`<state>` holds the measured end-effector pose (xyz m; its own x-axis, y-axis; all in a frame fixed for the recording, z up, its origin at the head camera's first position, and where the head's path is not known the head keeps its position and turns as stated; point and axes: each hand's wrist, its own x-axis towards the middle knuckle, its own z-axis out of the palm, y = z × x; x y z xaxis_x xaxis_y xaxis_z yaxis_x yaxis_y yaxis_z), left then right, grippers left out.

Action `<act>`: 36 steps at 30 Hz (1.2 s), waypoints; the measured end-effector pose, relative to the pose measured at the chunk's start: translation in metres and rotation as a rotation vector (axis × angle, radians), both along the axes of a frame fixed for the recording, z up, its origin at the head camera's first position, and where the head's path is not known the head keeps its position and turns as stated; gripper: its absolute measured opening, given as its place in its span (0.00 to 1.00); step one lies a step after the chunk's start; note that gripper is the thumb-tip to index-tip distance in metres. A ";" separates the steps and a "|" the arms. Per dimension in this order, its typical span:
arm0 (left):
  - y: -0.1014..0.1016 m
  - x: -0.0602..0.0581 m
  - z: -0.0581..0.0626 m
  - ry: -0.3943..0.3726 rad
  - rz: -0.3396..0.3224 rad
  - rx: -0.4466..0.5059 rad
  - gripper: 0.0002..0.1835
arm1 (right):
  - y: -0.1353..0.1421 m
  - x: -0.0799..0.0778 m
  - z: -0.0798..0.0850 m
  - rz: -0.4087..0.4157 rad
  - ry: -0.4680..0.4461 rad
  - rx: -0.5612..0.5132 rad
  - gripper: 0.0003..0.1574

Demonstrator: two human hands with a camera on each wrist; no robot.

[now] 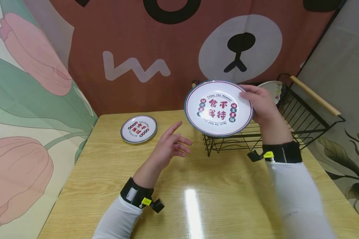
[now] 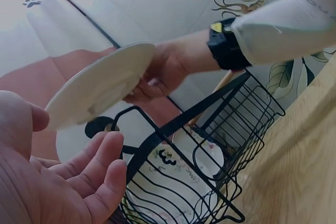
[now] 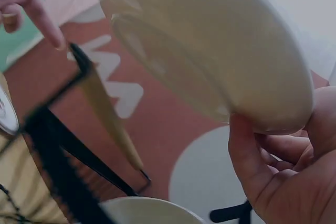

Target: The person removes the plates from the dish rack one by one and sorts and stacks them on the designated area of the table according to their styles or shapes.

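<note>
Right fingers: bent and pinching the plate at its right rim, the right hand carrying it in the air
Left fingers: spread and loosely bent, with nothing in their hold; the left hand hangs over the surface, near the plate's lower left rim
Plate: raised above the surface, tilted, printed face towards the head view, covering the rack's left end there; white, with blue and red rim lines, red characters in the middle and small round badges on both sides
Second plate: flat on the surface, near its far left corner, same kind of print
Rack: black wire, at the far right corner of the surface, with a wooden handle along its right end
Floral dish: in the rack, leaning, partly behind the right hand; the left wrist view shows another floral dish beside it
Wrists: black straps over white sleeves
Cloth: brown, with a bear's muzzle, hanging behind the far edge of the surface
</note>
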<state>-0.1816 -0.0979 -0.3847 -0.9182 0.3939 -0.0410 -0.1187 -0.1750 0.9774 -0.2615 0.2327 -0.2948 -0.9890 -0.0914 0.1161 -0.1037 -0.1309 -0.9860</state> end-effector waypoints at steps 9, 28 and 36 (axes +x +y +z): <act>0.001 0.011 0.009 0.023 -0.042 0.139 0.29 | -0.017 0.025 -0.027 0.149 0.005 -0.100 0.27; 0.002 0.023 0.021 0.045 -0.071 0.251 0.28 | -0.027 0.042 -0.045 0.170 0.083 -0.155 0.27; 0.002 0.027 0.021 0.092 -0.091 0.240 0.29 | -0.033 0.045 -0.047 0.156 0.110 -0.152 0.27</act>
<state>-0.1550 -0.0956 -0.3633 -0.8744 0.4630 0.1452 -0.0571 -0.3955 0.9167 -0.2168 0.1997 -0.3419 -0.9450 -0.2156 0.2460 -0.1757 -0.3001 -0.9376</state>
